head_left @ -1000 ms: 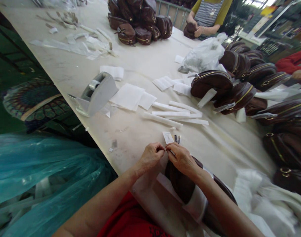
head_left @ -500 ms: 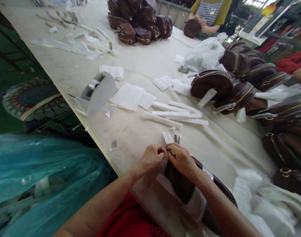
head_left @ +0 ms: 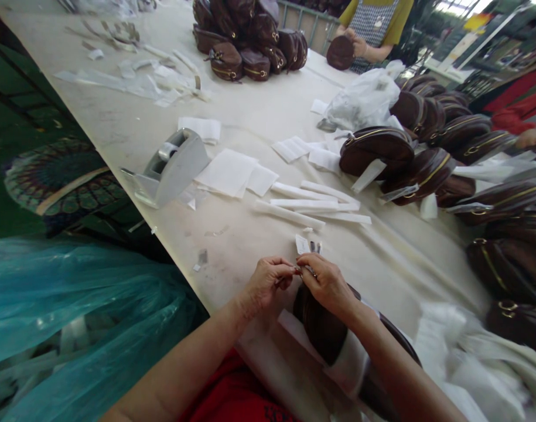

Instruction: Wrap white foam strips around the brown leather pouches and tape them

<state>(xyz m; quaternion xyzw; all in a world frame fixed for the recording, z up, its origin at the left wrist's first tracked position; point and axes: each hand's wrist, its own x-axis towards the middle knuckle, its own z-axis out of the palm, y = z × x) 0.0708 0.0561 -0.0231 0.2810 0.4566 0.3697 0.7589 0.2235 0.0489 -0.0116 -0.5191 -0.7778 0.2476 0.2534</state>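
A dark brown leather bag [head_left: 324, 334] lies at the table's front edge, partly hidden under my right forearm. Over its near end, my right hand [head_left: 329, 284] pinches a small metal fitting [head_left: 311, 271] whose exact kind is unclear. My left hand [head_left: 272, 278] is closed in a pinch, its fingertips meeting those of the right; what sits between them is too small to make out. Just beyond the fingers is a white tag [head_left: 301, 244], with small dark pieces [head_left: 315, 247] beside it. White wrapping [head_left: 349, 363] covers part of the bag.
A grey tape dispenser [head_left: 180, 161] stands by the left edge, near white paper sheets [head_left: 228, 172] and strips [head_left: 307, 204]. Many brown bags [head_left: 377, 149] crowd the right; others are piled [head_left: 250, 41] at the back. A co-worker [head_left: 373, 29] holds a bag. Teal plastic [head_left: 83, 310] hangs lower left.
My left hand has moved slightly right, so the fingertips of both hands now meet. The metal fitting shows at my right fingers, and the white tag has turned a little.
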